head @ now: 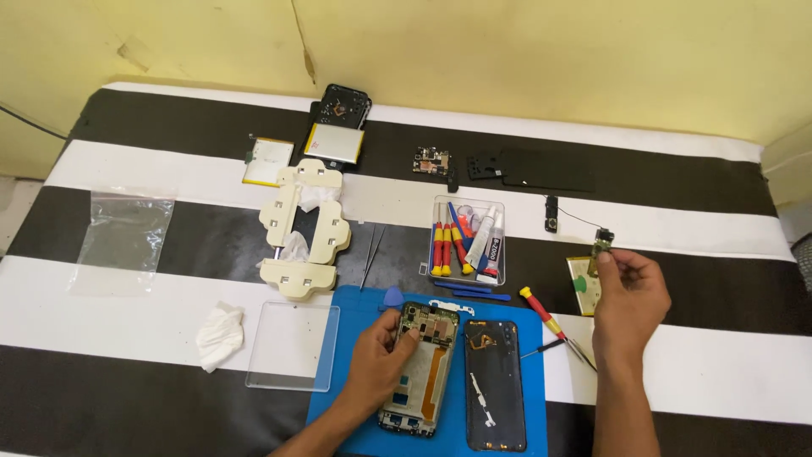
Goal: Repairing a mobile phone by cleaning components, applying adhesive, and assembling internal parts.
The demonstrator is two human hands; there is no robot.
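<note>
My left hand (378,354) rests on an opened phone frame (422,372) lying on a blue mat (351,309), thumb and fingers gripping its upper left corner. Next to the frame lies the dark phone back cover (495,385). My right hand (630,296) is raised over the right side of the striped surface and pinches a small circuit board part (601,245) between thumb and fingers. Below that hand lie a yellowish battery-like piece (584,283) and a red-and-yellow screwdriver (541,311).
A clear box (468,239) holds screwdrivers and glue tubes. Cream clamp fixture (304,230), tweezers (370,254), glass panel (292,345), white tissue (221,334), plastic bag (121,241), two batteries (269,161), boards and black covers (533,169) lie around.
</note>
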